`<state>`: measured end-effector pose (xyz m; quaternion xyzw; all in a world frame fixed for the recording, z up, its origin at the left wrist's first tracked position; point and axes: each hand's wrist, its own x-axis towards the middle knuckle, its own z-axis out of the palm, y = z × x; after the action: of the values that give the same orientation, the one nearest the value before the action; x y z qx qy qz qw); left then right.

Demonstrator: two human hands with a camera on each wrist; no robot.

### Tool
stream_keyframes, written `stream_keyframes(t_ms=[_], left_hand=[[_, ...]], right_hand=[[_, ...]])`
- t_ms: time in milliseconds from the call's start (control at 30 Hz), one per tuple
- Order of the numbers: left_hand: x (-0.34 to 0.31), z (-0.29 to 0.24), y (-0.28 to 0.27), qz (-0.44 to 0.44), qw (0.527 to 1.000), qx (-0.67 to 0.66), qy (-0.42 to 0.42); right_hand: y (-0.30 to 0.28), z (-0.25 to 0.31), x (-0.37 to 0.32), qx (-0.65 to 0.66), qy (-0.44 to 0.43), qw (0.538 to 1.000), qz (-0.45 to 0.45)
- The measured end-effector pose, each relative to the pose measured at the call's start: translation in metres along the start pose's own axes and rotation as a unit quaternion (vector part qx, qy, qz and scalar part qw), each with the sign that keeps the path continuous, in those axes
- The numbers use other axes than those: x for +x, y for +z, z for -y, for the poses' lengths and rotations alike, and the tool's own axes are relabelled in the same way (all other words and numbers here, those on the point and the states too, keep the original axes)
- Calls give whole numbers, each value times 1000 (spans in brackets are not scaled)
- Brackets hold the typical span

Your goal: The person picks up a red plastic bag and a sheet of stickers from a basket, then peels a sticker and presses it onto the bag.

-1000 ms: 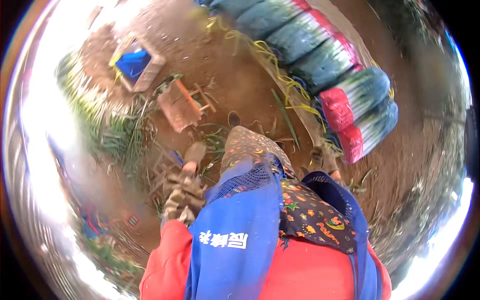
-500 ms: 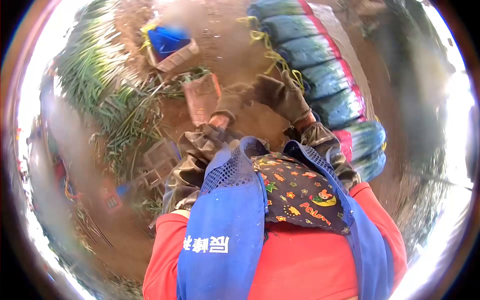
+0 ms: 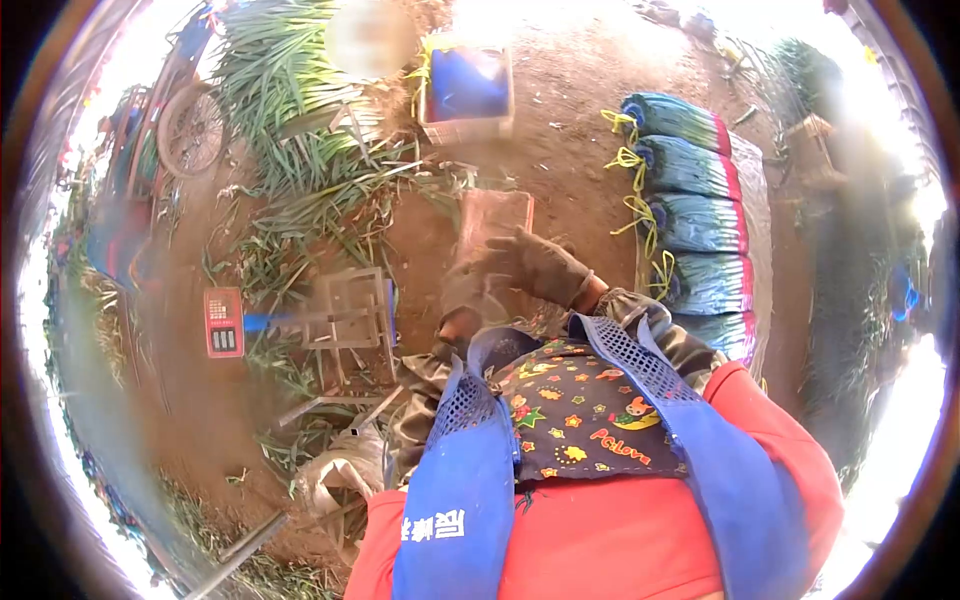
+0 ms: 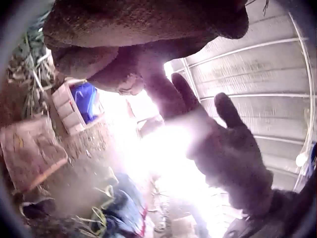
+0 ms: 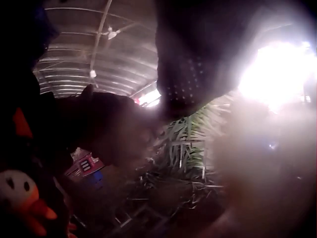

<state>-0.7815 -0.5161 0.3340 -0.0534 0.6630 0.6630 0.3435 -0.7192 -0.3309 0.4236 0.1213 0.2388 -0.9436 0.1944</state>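
Observation:
Both hands wear dark brown gloves and meet in front of the body in the head view. My left hand (image 3: 475, 290) is blurred, its fingers partly covered by the right. Over it reaches my right hand (image 3: 548, 268), its fingers extended at the left glove. The left wrist view has the left glove (image 4: 143, 22) across the top and the right glove (image 4: 223, 144) below, two of its fingers raised straight. Their contact point is partly hidden, and I cannot tell whether either pinches the other's glove. Just beyond them stands a low stool with a pinkish seat (image 3: 497, 215).
Green-leaved bundles (image 3: 700, 222) with yellow ties lie in a row on the right. A crate with a blue lining (image 3: 465, 90) stands ahead. Loose leafy stalks (image 3: 290, 130) are heaped left, near a red keypad panel (image 3: 224, 322) and a metal frame (image 3: 350, 315).
The hands were apart low at the sides, then came up and together in front. The head view has turned left, bringing the red panel and the metal frame into clearer sight.

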Motion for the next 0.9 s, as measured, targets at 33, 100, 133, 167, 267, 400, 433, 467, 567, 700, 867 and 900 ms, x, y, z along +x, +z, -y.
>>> stream_keyframes(t_ms=[33, 100, 133, 167, 267, 400, 433, 467, 567, 700, 867, 900], left_hand=[[0, 3, -11, -18, 1000, 2, -4], [0, 11, -26, -49, 999, -3, -21], [2, 12, -31, -62, 998, -12, -27], [3, 13, -33, -72, 997, -21, -33], [18, 24, -34, -98, 993, -46, -51], [52, 25, -28, -117, 988, -69, -71], [67, 20, -23, -119, 988, -75, -71], [79, 15, -20, -120, 987, -76, -78], [132, -3, 1, -121, 985, -84, -88], [211, -37, 29, -101, 987, -109, -67], [299, -91, 63, -55, 981, -188, -11], [308, -95, 62, -55, 977, -207, -6]], right_hand=[[5, -5, 13, -14, -1, 1000, 8], [-3, -14, 45, -131, 0, 991, 30], [-5, -15, 61, -131, 30, 990, 37], [-6, -17, 75, -131, 59, 989, 42], [-29, -23, 109, -130, 115, 980, 100], [-72, -4, 149, -429, 32, 884, 184], [-82, 5, 160, -388, 56, 905, 167], [-78, 27, 164, -335, 73, 928, 148], [-74, 96, 173, -144, 102, 979, 98], [-85, 168, 197, -29, 183, 982, -25], [-122, 176, 231, -102, 170, 980, -27], [-119, 178, 242, -49, 199, 976, -75]])
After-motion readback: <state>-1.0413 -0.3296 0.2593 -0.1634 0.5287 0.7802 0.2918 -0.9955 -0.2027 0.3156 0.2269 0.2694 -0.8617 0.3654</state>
